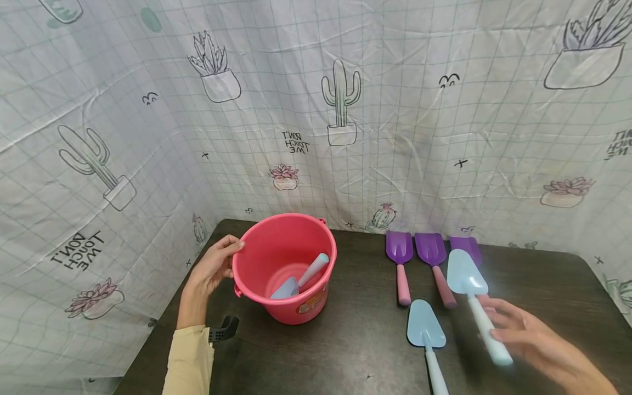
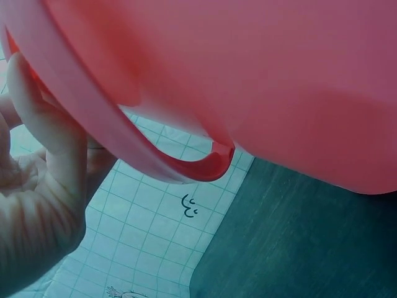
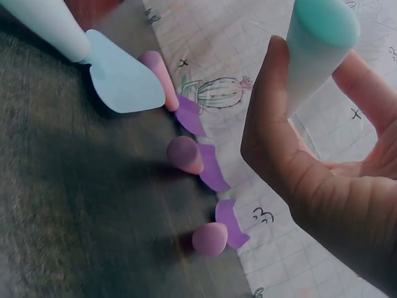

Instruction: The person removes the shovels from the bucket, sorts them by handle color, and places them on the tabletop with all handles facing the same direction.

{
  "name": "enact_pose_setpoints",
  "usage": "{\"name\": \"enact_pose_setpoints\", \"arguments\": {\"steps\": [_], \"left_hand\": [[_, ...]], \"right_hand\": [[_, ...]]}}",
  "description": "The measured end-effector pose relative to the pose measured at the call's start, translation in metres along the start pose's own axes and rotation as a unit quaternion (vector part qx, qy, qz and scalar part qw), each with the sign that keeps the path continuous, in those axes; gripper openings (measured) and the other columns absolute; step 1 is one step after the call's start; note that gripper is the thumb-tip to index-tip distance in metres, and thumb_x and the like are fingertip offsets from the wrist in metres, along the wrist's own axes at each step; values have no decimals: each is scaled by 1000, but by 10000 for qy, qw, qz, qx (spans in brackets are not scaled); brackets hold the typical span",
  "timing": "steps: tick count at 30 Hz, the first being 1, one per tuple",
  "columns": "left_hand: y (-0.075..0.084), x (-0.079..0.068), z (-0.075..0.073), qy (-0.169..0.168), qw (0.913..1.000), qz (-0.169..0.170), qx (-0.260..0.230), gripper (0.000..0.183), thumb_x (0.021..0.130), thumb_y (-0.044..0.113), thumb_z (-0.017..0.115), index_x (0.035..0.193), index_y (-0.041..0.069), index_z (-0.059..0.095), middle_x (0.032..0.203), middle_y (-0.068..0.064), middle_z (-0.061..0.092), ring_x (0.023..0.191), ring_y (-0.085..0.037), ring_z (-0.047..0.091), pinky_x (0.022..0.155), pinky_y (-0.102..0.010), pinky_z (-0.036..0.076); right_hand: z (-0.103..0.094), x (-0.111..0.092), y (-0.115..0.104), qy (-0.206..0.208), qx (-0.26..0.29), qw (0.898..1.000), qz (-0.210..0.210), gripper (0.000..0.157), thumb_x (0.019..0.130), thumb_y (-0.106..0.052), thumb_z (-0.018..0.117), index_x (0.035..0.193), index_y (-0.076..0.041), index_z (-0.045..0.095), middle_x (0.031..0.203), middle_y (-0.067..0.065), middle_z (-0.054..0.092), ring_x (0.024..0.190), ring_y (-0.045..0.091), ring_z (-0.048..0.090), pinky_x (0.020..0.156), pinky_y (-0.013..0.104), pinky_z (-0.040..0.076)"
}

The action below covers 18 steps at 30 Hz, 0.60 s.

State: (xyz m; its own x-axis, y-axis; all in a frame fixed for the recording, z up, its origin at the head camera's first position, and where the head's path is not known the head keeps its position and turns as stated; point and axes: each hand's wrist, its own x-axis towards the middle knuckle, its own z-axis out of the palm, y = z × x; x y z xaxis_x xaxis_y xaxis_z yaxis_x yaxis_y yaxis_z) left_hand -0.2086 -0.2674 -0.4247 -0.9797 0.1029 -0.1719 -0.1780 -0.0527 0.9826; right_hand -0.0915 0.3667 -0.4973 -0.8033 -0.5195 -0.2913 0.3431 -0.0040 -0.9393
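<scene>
At the left, my left hand (image 1: 215, 267) grips the rim of a red bucket (image 1: 291, 315), which tilts toward me. Inside the bucket lies one light blue trowel (image 1: 314, 269), its handle leaning on the wall. My right hand (image 1: 528, 334) pinches the handle of another light blue trowel (image 1: 466, 272), raised over the table with its blade pointing away. Below it, a third light blue trowel (image 1: 425, 323) lies on the table. In the right wrist view, the held trowel's mint handle end (image 3: 327, 22) rises between thumb and fingers.
Purple shovels with pink handles lie along the table's back edge: one on the left (image 1: 399, 247), one in the middle (image 1: 431, 248) and one on the right (image 1: 466, 244), partly hidden by the raised trowel. A cactus-print curtain (image 1: 405, 137) hangs behind the dark table (image 1: 355, 340).
</scene>
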Motion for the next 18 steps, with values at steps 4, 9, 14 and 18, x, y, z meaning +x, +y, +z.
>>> {"name": "enact_pose_setpoints", "arguments": {"steps": [4,9,14,18], "left_hand": [[0,0,1,30,10000,4,7,6,106,14,58,103,9,58,84,-5,63,59,-12,64,50,-21,53],[0,1,1,55,10000,-4,17,6,106,14,58,103,9,58,84,-6,63,59,-13,63,50,-21,52],[1,1,1,-18,10000,20,56,6,106,15,58,104,10,58,87,-7,64,61,-13,64,51,-21,53],[3,0,1,-48,10000,59,36,7,106,16,59,104,9,57,86,-7,64,61,-13,65,51,-20,53]], "right_hand": [[-3,0,3,-266,216,9994,73,54,110,-4,37,138,-47,53,141,-22,57,120,7,57,97,35,50],[-5,-4,7,-322,232,9989,249,54,110,-5,37,139,-48,51,141,-19,58,122,6,56,98,36,49],[-10,-6,14,-358,239,9980,466,50,110,-8,38,135,-48,54,138,-17,58,121,11,57,98,40,49],[-14,-8,20,-294,242,9973,622,43,109,-11,44,128,-46,59,133,-11,60,116,18,60,96,44,51]]}}
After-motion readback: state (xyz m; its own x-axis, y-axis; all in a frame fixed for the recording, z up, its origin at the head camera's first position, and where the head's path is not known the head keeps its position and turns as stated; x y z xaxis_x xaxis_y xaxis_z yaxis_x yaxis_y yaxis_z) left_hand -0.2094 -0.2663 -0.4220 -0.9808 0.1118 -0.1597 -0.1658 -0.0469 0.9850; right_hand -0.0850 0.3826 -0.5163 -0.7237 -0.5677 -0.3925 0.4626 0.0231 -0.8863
